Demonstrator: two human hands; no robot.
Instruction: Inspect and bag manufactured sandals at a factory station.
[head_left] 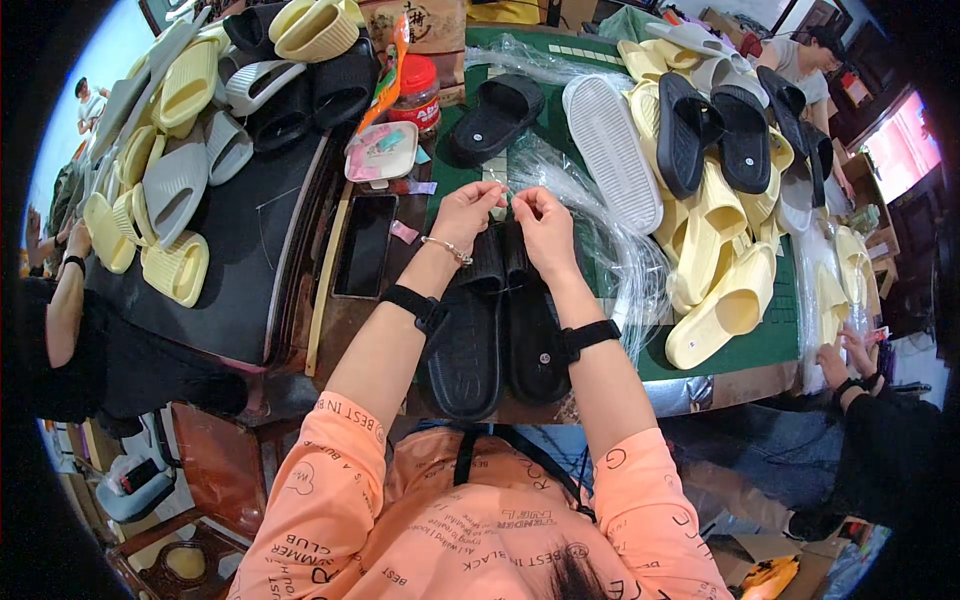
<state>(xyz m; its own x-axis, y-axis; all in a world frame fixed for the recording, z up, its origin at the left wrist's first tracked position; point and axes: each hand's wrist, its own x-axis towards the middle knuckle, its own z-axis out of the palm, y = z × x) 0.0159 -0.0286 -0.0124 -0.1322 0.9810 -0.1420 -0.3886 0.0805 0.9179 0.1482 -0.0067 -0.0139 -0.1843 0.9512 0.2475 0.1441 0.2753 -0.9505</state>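
Note:
Over a pair of black slide slippers [465, 352], my left hand [468, 222] and my right hand [543, 230] are raised close together. Fingertips are pinched on both hands, and something thin and small seems to be between them, too fine to make out. The pair lies side by side near the table's front edge, soles down, straps pointing away from me and partly behind my hands. Just beyond my hands, one more black slipper [495, 118] rests on the green mat. Clear plastic film [590, 225] spreads to the right of my right hand.
Slippers in yellow [735, 305], grey and black are heaped at right; another heap with a grey slipper [175, 190] stands at left. A phone [365, 245], a white tub [382, 152] and a red-lidded jar [418, 92] sit left of my hands. Other people work at both sides.

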